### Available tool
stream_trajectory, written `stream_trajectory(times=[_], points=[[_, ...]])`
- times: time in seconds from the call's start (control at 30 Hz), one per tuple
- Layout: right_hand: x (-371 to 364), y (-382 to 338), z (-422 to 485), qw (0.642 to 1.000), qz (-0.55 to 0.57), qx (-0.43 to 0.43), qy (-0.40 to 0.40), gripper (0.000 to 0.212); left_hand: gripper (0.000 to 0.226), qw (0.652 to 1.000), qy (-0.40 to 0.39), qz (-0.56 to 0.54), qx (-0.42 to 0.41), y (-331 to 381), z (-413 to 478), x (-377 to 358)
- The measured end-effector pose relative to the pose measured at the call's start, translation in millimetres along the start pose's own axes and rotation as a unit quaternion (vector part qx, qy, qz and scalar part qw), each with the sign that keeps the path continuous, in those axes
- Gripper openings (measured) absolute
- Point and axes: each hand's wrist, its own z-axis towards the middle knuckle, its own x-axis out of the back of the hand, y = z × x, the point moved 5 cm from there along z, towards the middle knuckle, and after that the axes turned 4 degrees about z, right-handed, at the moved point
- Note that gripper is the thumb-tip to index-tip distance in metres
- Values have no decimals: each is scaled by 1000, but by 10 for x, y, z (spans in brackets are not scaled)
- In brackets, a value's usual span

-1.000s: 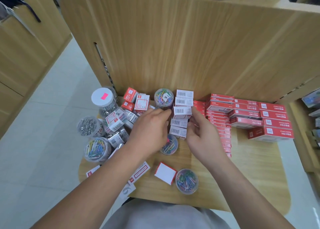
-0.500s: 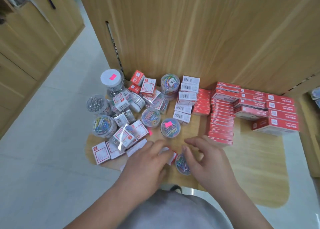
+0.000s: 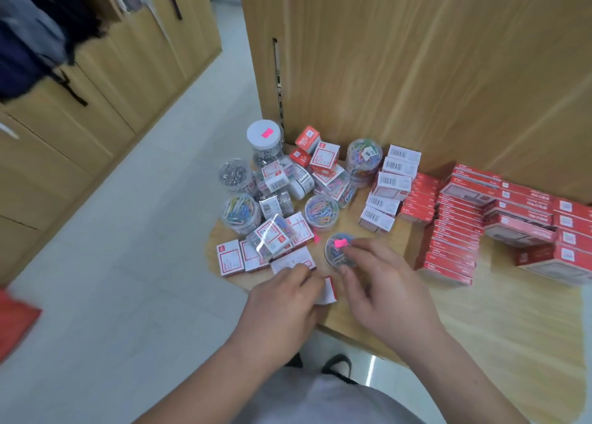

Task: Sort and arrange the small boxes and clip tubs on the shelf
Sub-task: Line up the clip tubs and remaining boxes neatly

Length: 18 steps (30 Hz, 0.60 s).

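Observation:
On the wooden shelf (image 3: 499,321), my right hand (image 3: 384,286) curls its fingers round a small clear clip tub (image 3: 338,250) with a pink sticker, near the front edge. My left hand (image 3: 282,308) lies beside it, fingers curled over a small white-and-red box (image 3: 329,290) that is mostly hidden under them. Behind the hands, at the left, lies a jumbled pile of small boxes (image 3: 275,234) and tubs of coloured clips (image 3: 322,212). A column of white barcoded boxes (image 3: 392,183) runs back toward the rear panel.
Rows of red boxes (image 3: 455,231) are stacked to the right of the white column, with larger red boxes (image 3: 544,231) beyond. A tall jar with a white lid (image 3: 264,138) stands at the back left. The wooden rear panel (image 3: 416,71) rises behind; floor lies left of the shelf.
Both hands drew back from the white box column to the front edge. The right hand has taken hold of the pink-stickered tub; the left has closed on the small box.

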Motion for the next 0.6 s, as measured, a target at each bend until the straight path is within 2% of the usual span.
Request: stream_trajectory(times=[0.17, 0.27, 0.33, 0.43, 0.5, 0.53, 0.6], points=[[22, -91, -25, 1000, -7, -3, 20, 30, 27, 997, 23, -79, -5, -83, -26, 66], [18, -236, 28, 998, -5, -16, 62, 22, 16, 987, 62, -145, -18, -259, -131, 241], [-52, -379, 112, 998, 31, -26, 55, 19, 12, 975, 105, -194, 13, -501, -253, 323], [-261, -644, 268, 997, 49, -25, 50, 14, 29, 953, 156, -232, 118, -1095, -436, 375], [-375, -769, 315, 996, 47, -36, 61, 13, 51, 951, 124, -221, 174, -1426, -503, 319], [-417, -804, 308, 995, 46, -47, 70, 14, 59, 953, 100, -220, 182, -1515, -504, 288], [-481, -857, 270, 993, 60, -67, 81, 13, 61, 958, 67, -229, 160, -1584, -455, 239]])
